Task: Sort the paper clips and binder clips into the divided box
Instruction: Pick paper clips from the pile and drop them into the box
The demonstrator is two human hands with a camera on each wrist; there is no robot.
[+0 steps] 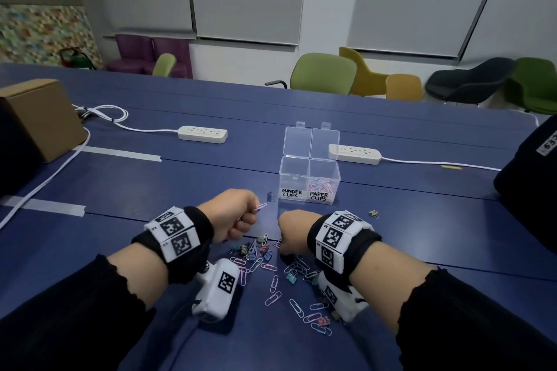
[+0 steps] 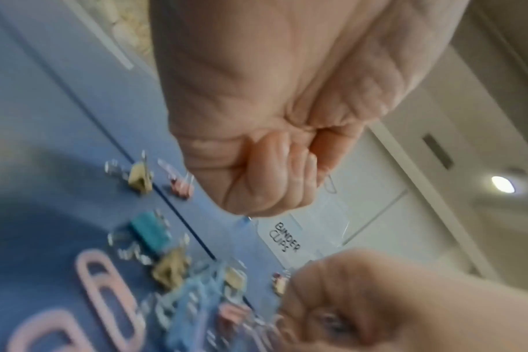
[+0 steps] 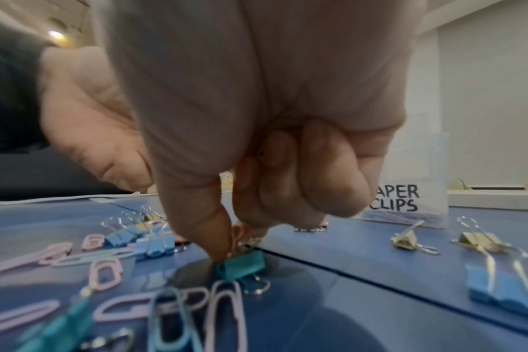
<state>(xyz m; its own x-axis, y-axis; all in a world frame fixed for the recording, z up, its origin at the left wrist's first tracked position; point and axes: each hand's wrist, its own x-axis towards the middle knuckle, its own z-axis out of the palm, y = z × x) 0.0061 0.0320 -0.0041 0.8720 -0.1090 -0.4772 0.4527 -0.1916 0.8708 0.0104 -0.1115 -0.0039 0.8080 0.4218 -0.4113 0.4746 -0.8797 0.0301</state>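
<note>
- The left hand [image 1: 233, 214], just left of centre in the head view, is curled into a fist above the table [image 1: 180, 184] and pinches a pink paper clip [image 1: 259, 207] between thumb and forefinger.
- That clip's long axis runs from lower left to upper right of the frame, and its free end points toward the divided box [image 1: 309, 181].
- The box stands open just above centre, lid tilted back; its left cell is labelled BINDER CLIPS, its right cell PAPER CLIPS.
- The right cell holds a heap of pink and pale clips; I cannot tell what, if anything, lies in the left cell.
- The right hand [image 1: 294, 233] is low over the table, right of centre, fingers bunched downward.
- In the right wrist view its fingertips [image 3: 217, 247] press together on the wire handle of a teal binder clip [image 3: 241, 264], which sits on the table with its body lying across the frame, one handle up in the pinch and the other loop flat toward the camera.
- A loose pile of clips [image 1: 265, 253] lies between and below the two hands, with paper clips scattered toward the bottom of the frame, lying at mixed angles.
- A small dark binder clip [image 1: 271, 196] sits just left of the box, and a gold binder clip [image 1: 374, 213] lies lower right of it.
- Two power strips, white cables and a cardboard box [image 1: 36, 120] lie farther up the frame.
</note>
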